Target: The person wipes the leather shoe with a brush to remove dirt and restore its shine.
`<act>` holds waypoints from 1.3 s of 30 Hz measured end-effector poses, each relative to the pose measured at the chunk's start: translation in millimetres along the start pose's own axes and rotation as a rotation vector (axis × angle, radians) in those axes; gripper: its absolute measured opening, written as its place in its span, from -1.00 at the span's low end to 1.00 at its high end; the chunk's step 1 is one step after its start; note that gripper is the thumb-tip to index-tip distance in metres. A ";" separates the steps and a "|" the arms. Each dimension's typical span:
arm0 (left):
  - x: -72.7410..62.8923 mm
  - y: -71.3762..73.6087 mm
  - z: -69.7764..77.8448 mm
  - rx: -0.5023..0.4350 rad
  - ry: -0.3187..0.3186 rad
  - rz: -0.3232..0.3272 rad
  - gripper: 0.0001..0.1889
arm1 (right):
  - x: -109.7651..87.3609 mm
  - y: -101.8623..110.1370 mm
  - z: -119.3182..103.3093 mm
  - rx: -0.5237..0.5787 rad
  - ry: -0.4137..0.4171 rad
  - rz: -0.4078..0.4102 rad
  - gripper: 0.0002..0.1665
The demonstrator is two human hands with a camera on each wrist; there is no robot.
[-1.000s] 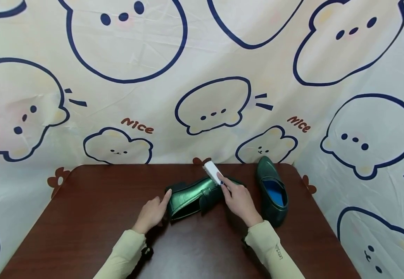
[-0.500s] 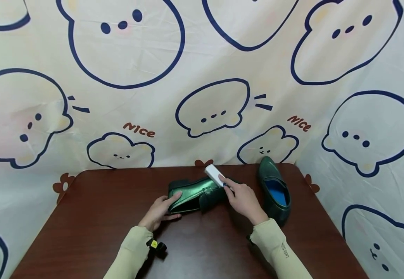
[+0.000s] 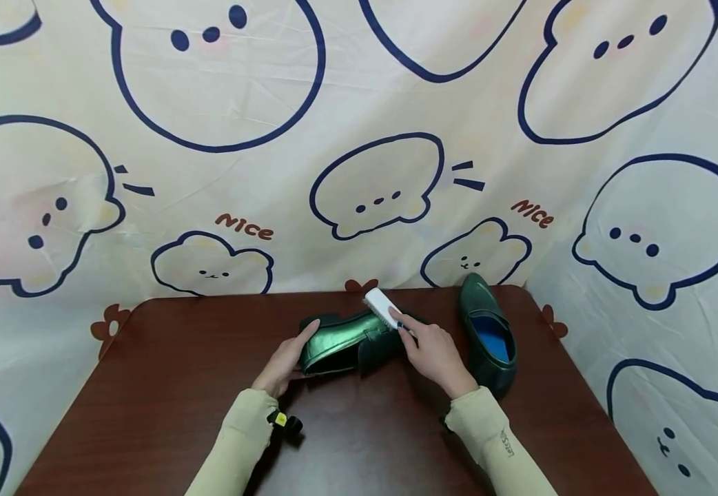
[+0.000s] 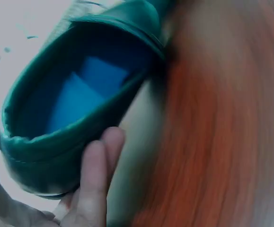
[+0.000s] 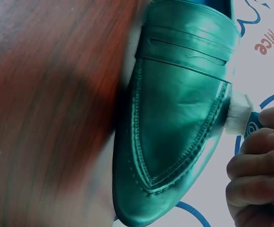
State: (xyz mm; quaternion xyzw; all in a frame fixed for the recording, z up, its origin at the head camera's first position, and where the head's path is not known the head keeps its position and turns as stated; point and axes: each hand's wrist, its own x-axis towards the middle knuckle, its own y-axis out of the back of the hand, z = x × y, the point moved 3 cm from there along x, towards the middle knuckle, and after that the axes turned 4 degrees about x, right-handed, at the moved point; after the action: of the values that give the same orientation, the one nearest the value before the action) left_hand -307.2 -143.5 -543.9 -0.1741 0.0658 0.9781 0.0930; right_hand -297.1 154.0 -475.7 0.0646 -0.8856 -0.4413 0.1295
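A metallic green loafer lies tipped on its side, opening toward me. My left hand grips it by the heel, thumb along the upper side; in the left wrist view the fingers curl against the other side of the heel, and the blue insole shows inside. Between the thumb and fingers of my right hand is a white-backed brush. Its pale bristles touch the side of the loafer's front part, beside the stitched seam, in the right wrist view.
A matching green loafer with a blue insole stands upright at the right, toe toward the back. Both shoes are on a brown wooden table. A cartoon-print cloth rises behind its far edge.
My left hand has shifted its hold on the heel: the fingers spread out, then closed under the shoe. The right hand and brush stay at nearly the same place on the loafer.
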 end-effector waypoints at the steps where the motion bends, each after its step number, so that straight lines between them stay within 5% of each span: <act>1: 2.3 -1.7 -1.3 -0.031 0.003 -0.017 -0.08 | 0.1 -0.6 0.5 -0.002 0.001 -0.001 -0.40; 8: 14.0 -11.4 -4.0 -0.178 0.002 -0.143 -0.12 | 2.1 -1.9 -1.0 -0.008 0.020 0.010 -0.40; 11: 18.7 -10.1 -4.0 -0.246 -0.005 -0.112 -0.15 | 5.2 -3.5 -4.1 -0.011 0.047 0.027 -0.41; 15: 24.7 -1.3 -5.8 -0.331 -0.054 0.024 -0.22 | 8.0 -10.0 -7.5 -0.020 0.071 0.021 -0.43; 19: 29.2 5.7 -11.4 -0.312 -0.075 0.099 -0.19 | 5.0 -19.6 -13.6 -0.017 0.081 -0.012 -0.43; 24: 32.3 5.7 -14.9 -0.224 -0.129 0.017 -0.09 | 4.6 -41.4 -41.4 0.003 0.174 0.026 -0.45; 31: 33.2 9.0 -17.9 -0.296 -0.250 -0.033 -0.17 | -2.1 -83.2 -86.8 0.014 0.307 -0.018 -0.43; 39: 31.8 0.6 -22.7 -0.337 -0.267 -0.016 -0.23 | -10.8 -94.2 -80.1 -0.126 0.360 0.107 -0.40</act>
State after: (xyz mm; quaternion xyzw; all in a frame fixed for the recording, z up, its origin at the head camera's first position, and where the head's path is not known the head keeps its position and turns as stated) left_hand -329.1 -142.8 -576.1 -0.0568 -0.1128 0.9889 0.0782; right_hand -263.8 38.5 -506.6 0.0870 -0.8210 -0.4696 0.3127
